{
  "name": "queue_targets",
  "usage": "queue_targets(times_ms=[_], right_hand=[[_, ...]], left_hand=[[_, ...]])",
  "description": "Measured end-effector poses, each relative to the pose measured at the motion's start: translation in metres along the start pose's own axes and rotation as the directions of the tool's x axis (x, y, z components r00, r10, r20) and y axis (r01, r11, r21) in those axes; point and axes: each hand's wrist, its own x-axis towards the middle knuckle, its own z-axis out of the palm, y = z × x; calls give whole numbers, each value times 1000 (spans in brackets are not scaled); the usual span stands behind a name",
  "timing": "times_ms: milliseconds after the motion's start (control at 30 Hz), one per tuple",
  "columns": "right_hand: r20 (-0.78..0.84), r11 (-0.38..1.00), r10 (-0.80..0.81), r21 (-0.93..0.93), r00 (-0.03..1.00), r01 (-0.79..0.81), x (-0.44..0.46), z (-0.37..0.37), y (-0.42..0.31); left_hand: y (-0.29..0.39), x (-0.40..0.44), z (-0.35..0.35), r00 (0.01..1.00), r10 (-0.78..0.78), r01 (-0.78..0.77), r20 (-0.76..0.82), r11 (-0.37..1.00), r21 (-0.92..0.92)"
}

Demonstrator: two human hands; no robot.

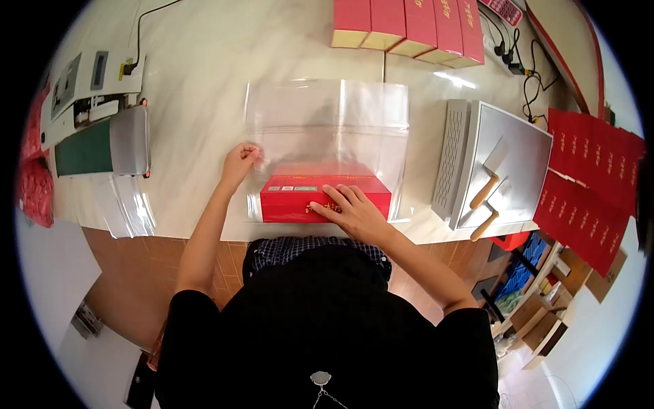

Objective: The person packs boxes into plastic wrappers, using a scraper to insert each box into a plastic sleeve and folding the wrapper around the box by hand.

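Observation:
A red box (286, 210) with gold lettering lies near the table's front edge, on a sheet of clear plastic film (306, 109). The film spreads out behind the box and over its far part. My right hand (357, 215) rests on the right half of the box, thumb and fingers spread across its surface. At the film's left edge, my left hand (240, 165) is closed, its fingertips pinched together on the film.
Several red boxes (388, 27) stand at the back. To the right, two wooden-handled scrapers (485, 191) lie on a metal plate (518, 136), beside red printed sheets (586, 218). A white machine (95, 75) and more clear film (126, 204) are at left. Black cables (535, 78) run back right.

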Motion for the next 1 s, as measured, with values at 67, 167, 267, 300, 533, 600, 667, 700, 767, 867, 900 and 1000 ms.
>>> queue_targets(times_ms=[67,167,267,300,533,600,667,700,767,867,900,1000], right_hand=[[-42,1000,2,-1,999,-2,-4,4,2],[-57,999,24,26,998,-22,-5,5,0],[-24,1000,-3,5,1000,3,-6,6,1],[-21,1000,0,2,1000,0,-6,6,1],[-3,999,17,39,1000,-17,-5,6,-2],[-12,999,25,41,1000,-24,-4,5,-3],[-15,999,21,40,1000,-20,-4,5,-3],[-20,999,22,35,1000,-21,-4,6,-3],[-42,1000,16,25,999,-15,-4,7,-3],[-48,1000,-22,-19,999,22,-2,4,-3],[-47,999,-36,-25,998,35,-1,4,-4],[-70,997,-40,-72,997,35,1,6,-3]], left_hand=[[0,11,-5,999,1,-3,35,998,56],[28,20,0,999,25,-25,44,1000,1],[66,49,16,997,58,-54,42,993,-102],[77,62,22,995,72,-65,65,993,-97],[151,93,72,834,32,-349,551,803,483],[138,92,87,694,200,-620,692,655,432],[129,82,92,702,279,-682,655,528,506],[127,73,93,700,359,-714,618,396,578],[125,52,89,688,403,-724,603,337,601],[121,17,80,619,534,-769,577,259,585],[119,6,78,548,612,-813,571,228,536],[128,-35,68,577,598,-772,556,177,611]])
